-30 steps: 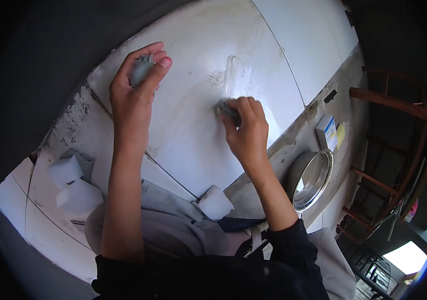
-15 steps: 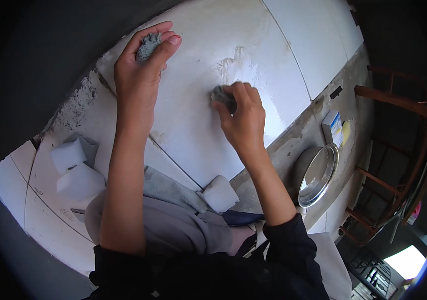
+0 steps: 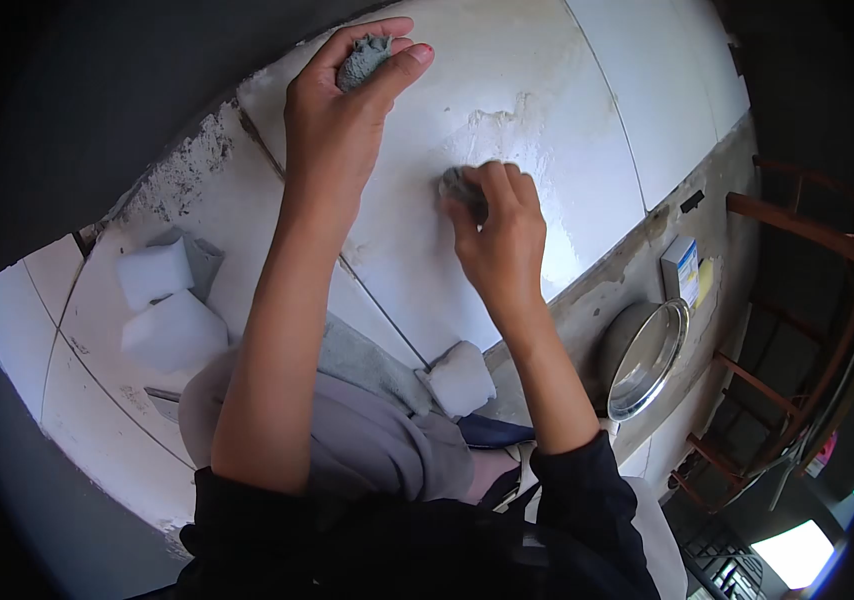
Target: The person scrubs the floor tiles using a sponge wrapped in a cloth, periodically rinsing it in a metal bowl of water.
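Observation:
My left hand (image 3: 342, 110) is raised at the upper left, its fingers curled around a bunched grey cloth (image 3: 365, 62) with a rough surface. In my right hand (image 3: 509, 225), pressed down on the white tile floor (image 3: 517, 45), is another dark grey wad (image 3: 457, 186); it looks like bunched cloth, mostly covered by the fingers. A wet, whitish smear (image 3: 497, 120) spreads over the tile just beyond the right hand.
White sponge-like blocks (image 3: 175, 332) lie at left beside a grey cloth piece (image 3: 203, 264). Near my legs are another white block (image 3: 459, 378) and a long grey cloth (image 3: 367, 365). At right stand a metal basin (image 3: 637, 360), a small box (image 3: 680, 268) and wooden furniture (image 3: 797, 230).
The view has shifted, so the floor and objects sit slightly lower and to the right. Both hands keep their grey wads; the right hand has moved slightly back over the tile, toward me.

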The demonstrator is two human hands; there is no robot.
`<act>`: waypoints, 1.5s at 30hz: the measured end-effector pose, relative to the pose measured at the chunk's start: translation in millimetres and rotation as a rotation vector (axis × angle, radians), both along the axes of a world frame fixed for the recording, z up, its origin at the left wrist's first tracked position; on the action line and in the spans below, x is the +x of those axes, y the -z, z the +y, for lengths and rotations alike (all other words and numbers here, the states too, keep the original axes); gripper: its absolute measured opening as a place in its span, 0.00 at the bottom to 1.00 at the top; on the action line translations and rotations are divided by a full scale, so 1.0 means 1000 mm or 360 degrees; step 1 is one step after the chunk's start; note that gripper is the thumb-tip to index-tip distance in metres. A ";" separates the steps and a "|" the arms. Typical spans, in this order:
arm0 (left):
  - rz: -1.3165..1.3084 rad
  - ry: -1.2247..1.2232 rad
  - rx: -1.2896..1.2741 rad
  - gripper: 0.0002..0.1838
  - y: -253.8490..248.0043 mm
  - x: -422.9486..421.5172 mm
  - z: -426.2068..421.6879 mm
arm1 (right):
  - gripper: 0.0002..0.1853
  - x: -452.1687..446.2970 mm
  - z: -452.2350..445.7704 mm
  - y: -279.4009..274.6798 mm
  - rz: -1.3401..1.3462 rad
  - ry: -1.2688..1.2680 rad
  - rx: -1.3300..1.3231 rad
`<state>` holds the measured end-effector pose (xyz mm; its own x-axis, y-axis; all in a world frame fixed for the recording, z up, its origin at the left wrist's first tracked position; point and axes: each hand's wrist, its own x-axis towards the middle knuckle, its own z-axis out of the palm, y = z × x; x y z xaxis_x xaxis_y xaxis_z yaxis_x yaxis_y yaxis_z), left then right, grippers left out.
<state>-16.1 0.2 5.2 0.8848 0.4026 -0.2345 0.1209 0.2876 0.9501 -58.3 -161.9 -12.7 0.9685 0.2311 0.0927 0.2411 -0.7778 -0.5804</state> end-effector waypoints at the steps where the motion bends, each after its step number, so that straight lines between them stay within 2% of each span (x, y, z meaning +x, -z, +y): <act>1: -0.0012 0.0010 -0.0007 0.17 0.001 0.000 0.000 | 0.15 0.017 0.005 0.001 -0.0099 0.0006 -0.0043; 4: 0.0011 -0.0005 -0.0019 0.17 -0.001 -0.002 0.004 | 0.14 0.030 0.013 -0.002 -0.0042 0.0044 -0.0044; 10: 0.0036 -0.0082 0.0080 0.17 -0.010 0.003 0.012 | 0.19 -0.060 -0.011 -0.010 0.0038 -0.0157 -0.0105; 17: -0.0085 -0.0049 -0.0099 0.17 -0.005 0.001 0.009 | 0.15 0.016 0.025 0.000 -0.0114 0.0033 -0.0032; 20: -0.0020 -0.0063 -0.0085 0.17 -0.006 0.002 0.012 | 0.15 -0.026 0.010 -0.011 0.0081 -0.0073 -0.0111; 23: -0.0098 -0.0087 -0.0043 0.17 -0.004 0.006 0.015 | 0.17 -0.087 -0.003 -0.015 0.0071 -0.0233 -0.0118; 31: 0.0027 -0.0041 0.0061 0.17 -0.009 -0.001 0.013 | 0.17 -0.020 0.040 -0.003 -0.0040 -0.0140 -0.0036; 37: -0.0018 -0.0083 0.0038 0.17 -0.006 0.002 0.018 | 0.20 -0.099 0.014 -0.016 0.0067 -0.0372 -0.0009; 41: -0.0054 -0.0071 -0.0153 0.17 -0.009 0.004 0.018 | 0.20 -0.075 0.038 -0.002 -0.0017 -0.0333 0.0076; 45: -0.0012 -0.0056 -0.0014 0.18 -0.005 0.001 0.017 | 0.20 -0.063 0.050 -0.005 0.0020 -0.0327 0.0042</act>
<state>-15.0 17.3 10.7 0.8720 0.4313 -0.2314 0.1032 0.3000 0.9483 -121.0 -111.9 -7.5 0.9022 0.4218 0.0898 0.3861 -0.6975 -0.6036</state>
